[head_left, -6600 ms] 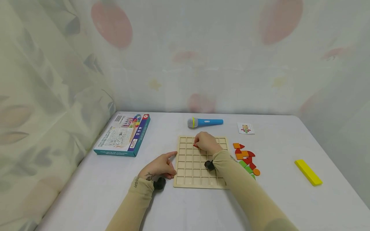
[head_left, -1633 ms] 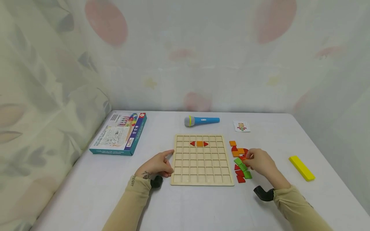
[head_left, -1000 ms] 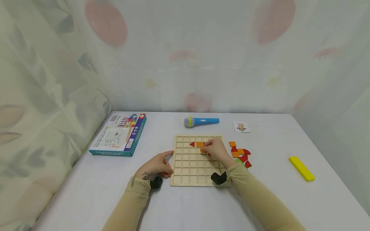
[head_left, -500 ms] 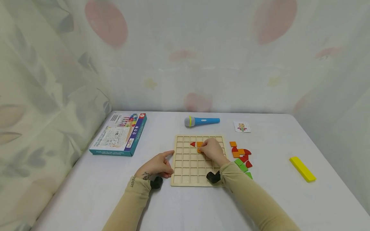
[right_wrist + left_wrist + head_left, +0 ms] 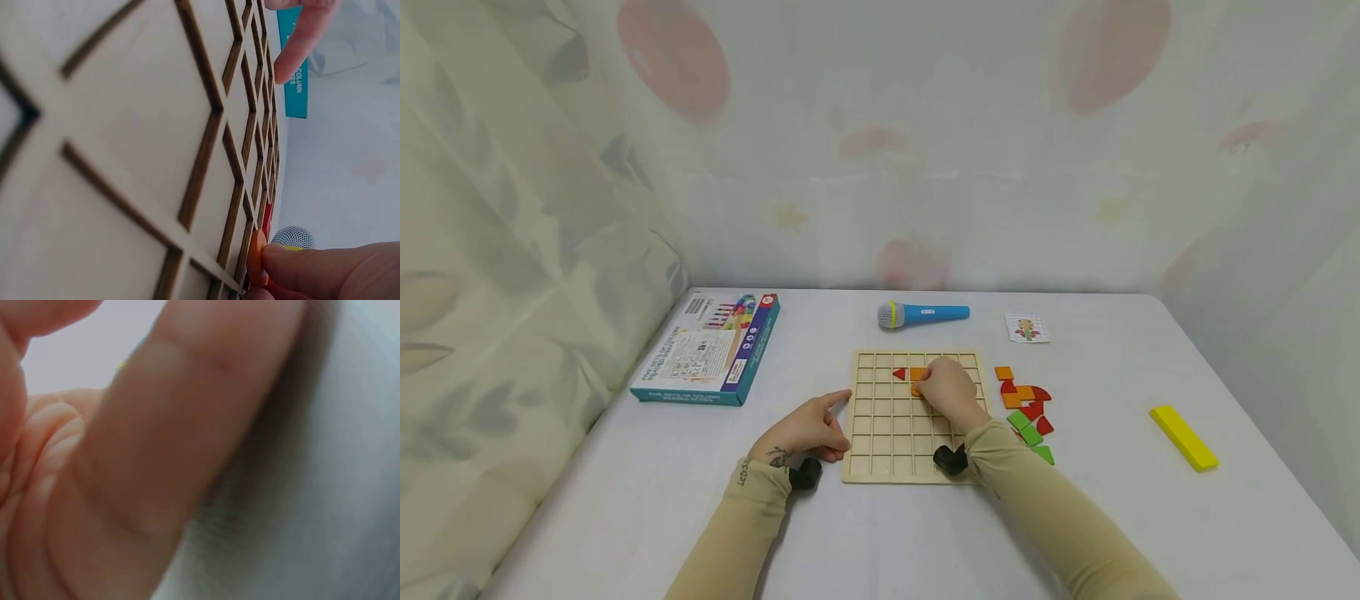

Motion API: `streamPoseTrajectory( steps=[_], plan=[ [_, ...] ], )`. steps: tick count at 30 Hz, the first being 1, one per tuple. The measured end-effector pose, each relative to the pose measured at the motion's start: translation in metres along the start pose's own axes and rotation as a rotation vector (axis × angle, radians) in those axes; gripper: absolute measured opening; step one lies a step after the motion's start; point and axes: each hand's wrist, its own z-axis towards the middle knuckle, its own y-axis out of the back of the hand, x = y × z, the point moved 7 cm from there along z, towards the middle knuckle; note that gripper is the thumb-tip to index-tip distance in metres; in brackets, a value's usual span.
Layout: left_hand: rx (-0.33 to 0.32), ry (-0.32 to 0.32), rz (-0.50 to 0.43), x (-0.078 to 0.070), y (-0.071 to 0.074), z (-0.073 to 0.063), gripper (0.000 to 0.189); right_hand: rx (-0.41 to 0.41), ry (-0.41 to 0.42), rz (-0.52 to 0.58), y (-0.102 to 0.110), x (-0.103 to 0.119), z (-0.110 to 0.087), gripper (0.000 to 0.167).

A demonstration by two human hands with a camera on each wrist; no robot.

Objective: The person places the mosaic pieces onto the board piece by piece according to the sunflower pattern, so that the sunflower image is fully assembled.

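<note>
My right hand [image 5: 953, 392] pinches an orange round tile [image 5: 256, 256] between thumb and fingers at the wooden grid board [image 5: 883, 473], just below an orange square tile [image 5: 917, 374]. That square sits in the second row, with a red triangle tile [image 5: 900, 374] on its left; my right hand covers the cells on its right. At the board's left edge, my left hand [image 5: 801, 429] rests with its index finger straight against the rim and the thumb lower down. The left wrist view shows mostly a blurred finger [image 5: 169, 425] close to the lens.
Right of the board lie loose orange, red and green tiles [image 5: 1022, 396]. Behind it are a blue toy microphone [image 5: 934, 313] and a small picture card [image 5: 1027, 328]. A flat box [image 5: 700, 350] stands at left, a yellow bar [image 5: 1183, 437] far right.
The right hand has gone from the loose tiles to the board with the orange round tile, hardly moving lately. Since the oldest frame, an orange square and red triangles have come onto the second row.
</note>
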Motion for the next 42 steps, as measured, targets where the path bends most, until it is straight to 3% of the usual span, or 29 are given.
streamPoseTrajectory(
  steps=[7, 10, 13, 18, 22, 30, 42],
  plan=[
    [0.009, -0.008, 0.0, -0.001, -0.001, 0.0, 0.091, -0.03, 0.042, -0.027, 0.001, 0.002, 0.0, 0.013],
    [0.012, -0.01, -0.004, -0.001, -0.001, 0.0, 0.091, -0.05, 0.093, -0.045, 0.016, 0.005, -0.002, 0.014],
    [0.009, -0.008, -0.008, -0.001, 0.0, 0.0, 0.091, -0.086, 0.165, -0.098, 0.04, 0.002, 0.0, 0.025],
    [-0.002, -0.003, -0.007, -0.001, 0.001, 0.001, 0.092, -0.107, 0.221, -0.218, 0.076, -0.026, 0.013, 0.033],
    [-0.005, 0.001, -0.012, 0.0, 0.001, 0.001, 0.092, -0.07, 0.242, -0.281, 0.088, -0.052, 0.019, 0.032],
    [-0.005, 0.007, -0.022, 0.001, 0.0, 0.001, 0.093, 0.075, 0.189, -0.369, 0.078, -0.087, 0.024, 0.033],
    [0.004, -0.003, -0.027, 0.0, 0.0, 0.0, 0.092, 0.117, 0.181, -0.338, 0.069, -0.095, 0.028, 0.025]
  ],
)
